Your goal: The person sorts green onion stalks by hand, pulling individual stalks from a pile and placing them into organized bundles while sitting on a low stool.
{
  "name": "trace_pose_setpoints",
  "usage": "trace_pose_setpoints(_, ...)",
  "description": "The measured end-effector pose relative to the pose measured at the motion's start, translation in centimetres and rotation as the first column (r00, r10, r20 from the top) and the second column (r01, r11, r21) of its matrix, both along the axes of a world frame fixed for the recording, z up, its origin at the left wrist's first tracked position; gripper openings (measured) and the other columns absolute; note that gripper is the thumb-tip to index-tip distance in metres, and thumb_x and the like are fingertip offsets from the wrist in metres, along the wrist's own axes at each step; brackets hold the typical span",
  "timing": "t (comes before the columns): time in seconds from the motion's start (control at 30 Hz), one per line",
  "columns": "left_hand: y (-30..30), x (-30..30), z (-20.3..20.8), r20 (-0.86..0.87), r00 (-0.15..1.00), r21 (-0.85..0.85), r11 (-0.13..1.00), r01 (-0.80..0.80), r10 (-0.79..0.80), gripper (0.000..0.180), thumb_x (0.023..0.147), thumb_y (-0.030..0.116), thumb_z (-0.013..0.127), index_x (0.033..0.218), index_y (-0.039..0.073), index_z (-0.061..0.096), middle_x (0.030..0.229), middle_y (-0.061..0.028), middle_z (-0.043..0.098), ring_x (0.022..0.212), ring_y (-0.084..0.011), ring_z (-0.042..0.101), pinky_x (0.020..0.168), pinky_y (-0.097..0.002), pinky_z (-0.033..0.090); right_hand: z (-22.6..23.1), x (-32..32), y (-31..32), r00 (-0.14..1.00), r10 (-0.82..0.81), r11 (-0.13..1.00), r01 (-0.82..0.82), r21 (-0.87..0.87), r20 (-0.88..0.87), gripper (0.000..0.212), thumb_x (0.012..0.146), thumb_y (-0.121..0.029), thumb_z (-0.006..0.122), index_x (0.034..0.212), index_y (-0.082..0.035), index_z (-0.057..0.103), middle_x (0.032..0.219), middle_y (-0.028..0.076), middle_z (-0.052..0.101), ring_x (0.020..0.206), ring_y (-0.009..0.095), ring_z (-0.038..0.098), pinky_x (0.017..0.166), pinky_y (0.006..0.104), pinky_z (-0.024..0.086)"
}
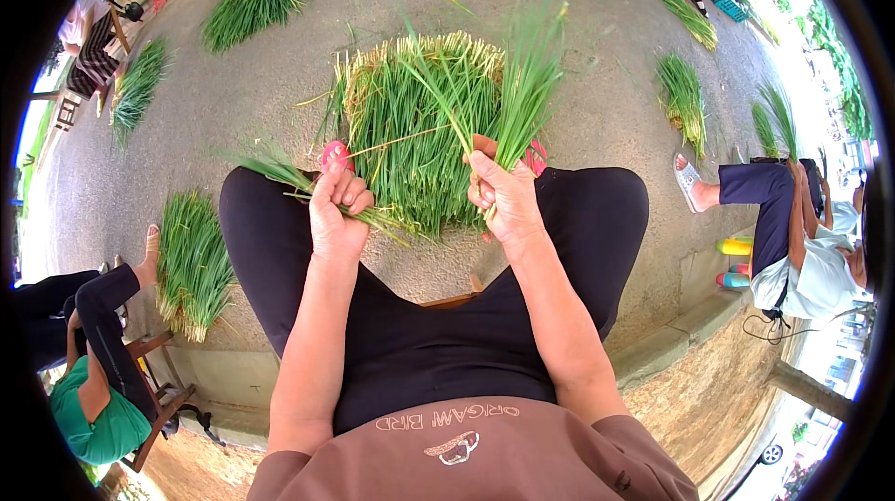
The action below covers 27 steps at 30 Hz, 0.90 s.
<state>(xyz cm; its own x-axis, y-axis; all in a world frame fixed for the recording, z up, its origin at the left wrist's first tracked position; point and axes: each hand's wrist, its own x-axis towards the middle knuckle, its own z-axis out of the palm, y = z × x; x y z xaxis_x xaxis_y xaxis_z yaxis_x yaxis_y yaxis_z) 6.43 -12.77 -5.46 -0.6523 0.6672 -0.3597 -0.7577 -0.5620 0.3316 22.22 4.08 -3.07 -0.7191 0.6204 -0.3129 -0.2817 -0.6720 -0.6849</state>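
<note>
My right hand (506,192) is closed round the pale stem ends of an upright bunch of chives (530,100), whose long green leaves fan upward. A few stalks lean away to the left from the same grip. My left hand (337,214) is closed on a smaller bunch of chives (380,219), which lies across the fingers with its leaves toward the left. A thin dry yellowish strand (396,139) stretches between the left fingers and the stalks near the right hand. Below both hands a large heap of chives (419,100) lies on the ground between my feet.
More chive heaps lie around, one at the left (194,263), one at the upper left (256,7) and one at the right (682,100). Other people sit nearby, one in a green shirt (101,417) and one in a pale shirt (802,268). A low concrete kerb (657,352) runs behind me.
</note>
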Motion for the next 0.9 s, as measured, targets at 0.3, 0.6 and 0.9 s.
trace_pose_setpoints(0.3, 0.8, 1.1, 0.6, -0.043, 0.978, -0.099, 0.975, 0.199, -0.204, 0.040, 0.085, 0.007, 0.059, 0.124, 0.006, 0.051, 0.102, -0.0034, 0.059, 0.064, -0.0082, 0.046, 0.049, -0.0184, 0.036, 0.4, -0.2, -0.5, 0.995, 0.035, 0.997, -0.041, 0.059, 0.099, 0.028, 0.082, -0.008, 0.069, 0.107, 0.000, 0.059, 0.071, -0.001, 0.057, 0.045, 0.003, 0.041, 0.039, 0.0185, 0.032)
trace_pose_setpoints(0.6, 1.5, 3.0, 1.2, -0.249, 0.887, -0.399, 0.876, 0.271, -0.388, 0.028, 0.085, 0.020, 0.068, 0.109, 0.009, 0.059, 0.101, -0.0023, 0.063, 0.071, -0.0075, 0.052, 0.048, -0.0177, 0.035, -0.4, -1.0, -4.2, 0.936, 0.262, 0.937, -0.305, 0.170, 0.235, 0.026, 0.082, -0.011, 0.069, 0.105, -0.001, 0.060, 0.076, -0.002, 0.058, 0.050, 0.003, 0.042, 0.044, 0.0192, 0.033)
trace_pose_setpoints(0.9, 1.0, 0.9, 0.2, -0.217, 0.971, -0.321, 0.947, 0.029, -0.103, 0.013, 0.090, 0.020, 0.062, 0.102, 0.017, 0.057, 0.095, 0.0009, 0.064, 0.083, -0.0099, 0.061, 0.048, -0.0181, 0.035, -0.5, -0.7, -3.0, 0.965, 0.198, 0.980, -0.201, -0.001, 0.174, 0.023, 0.084, -0.012, 0.067, 0.104, -0.003, 0.060, 0.077, 0.000, 0.060, 0.045, 0.002, 0.040, 0.040, 0.0173, 0.031)
